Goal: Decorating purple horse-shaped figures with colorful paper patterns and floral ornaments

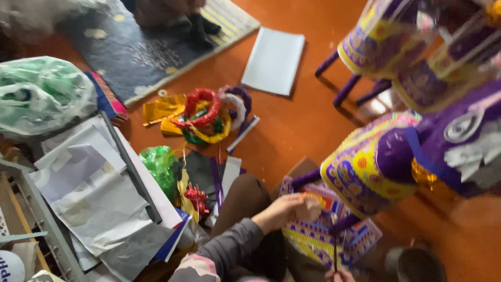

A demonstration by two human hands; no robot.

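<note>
- The left hand (284, 209) reaches over the person's brown-clad knee, fingers curled and pinched on a small beige scrap of paper (309, 210) at their tips.
- That scrap is pressed against a flat sheet of purple and yellow patterned paper (318, 235) lying directly under the fingers.
- The right hand (339, 275) barely peeks in at the bottom edge; it seems closed round a thin dark stick (335, 250) rising from it, but the grip cannot be told for sure.
- Just beyond the left fingertips stands a purple and yellow paper animal figure (365, 172) on purple legs, its body crowding the sheet.
- More such paper figures (417, 47) stand well beyond it, up to the right.
- Containers: a grey wire basket (31, 209) far to the left of the fingers is covered by crumpled white and grey paper sheets (88, 193).
- A green plastic bag (42, 94) bulges further left; its contents are unclear.
- Ahead of the fingers, a heap of red, yellow and white foil ribbon rolls (209, 115) rests on the orange floor (292, 130).
- A plain white sheet (274, 60) lies further out.
</note>
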